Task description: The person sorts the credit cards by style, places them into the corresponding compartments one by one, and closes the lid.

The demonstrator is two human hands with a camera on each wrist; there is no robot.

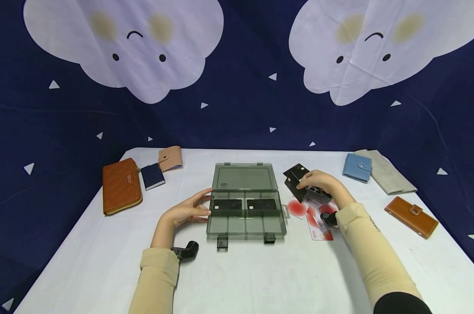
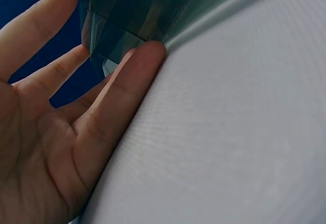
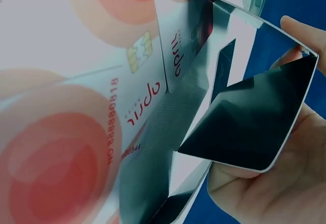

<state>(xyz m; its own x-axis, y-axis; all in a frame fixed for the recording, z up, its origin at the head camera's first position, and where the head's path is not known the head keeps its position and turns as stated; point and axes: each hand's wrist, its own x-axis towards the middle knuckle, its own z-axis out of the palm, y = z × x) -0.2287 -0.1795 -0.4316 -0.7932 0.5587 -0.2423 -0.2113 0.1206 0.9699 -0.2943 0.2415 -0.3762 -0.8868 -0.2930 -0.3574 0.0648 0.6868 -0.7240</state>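
A table [image 1: 237, 279] bears an open box [image 1: 246, 225]. Well left of the box lies a brown wallet [image 1: 121, 185]. The left hand [image 1: 186, 211], fingers spread, touches the box's left side. Right of the box, the right hand [image 1: 319, 181] pinches a black card [image 3: 254, 122] above red cards [image 1: 319, 233]; two dark cards [image 1: 227, 205] sit inside the box.
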